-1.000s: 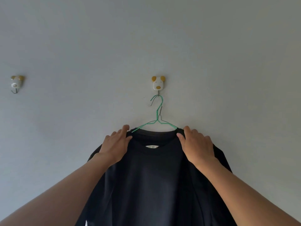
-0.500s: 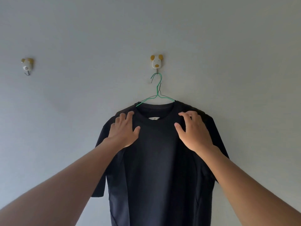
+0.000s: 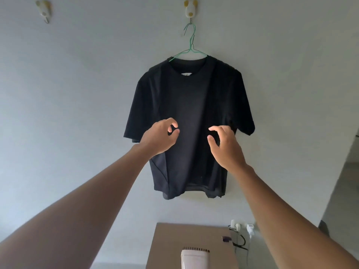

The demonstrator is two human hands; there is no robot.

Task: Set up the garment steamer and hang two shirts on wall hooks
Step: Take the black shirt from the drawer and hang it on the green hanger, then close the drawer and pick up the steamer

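Head view: the black shirt (image 3: 190,117) hangs on a green hanger (image 3: 191,45) from a wall hook (image 3: 190,10). The left hand (image 3: 158,137) and right hand (image 3: 226,146) hover before it, fingers loosely curled, holding nothing. The steamer (image 3: 195,258) stands on the worktop (image 3: 174,241) below.

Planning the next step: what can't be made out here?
Head view only.
White garment steamer: bottom edge cuts off all but its top.
Neck label of the black short-sleeved T-shirt: too small to read.
White wall plugs: too small to tell which is the steamer's.
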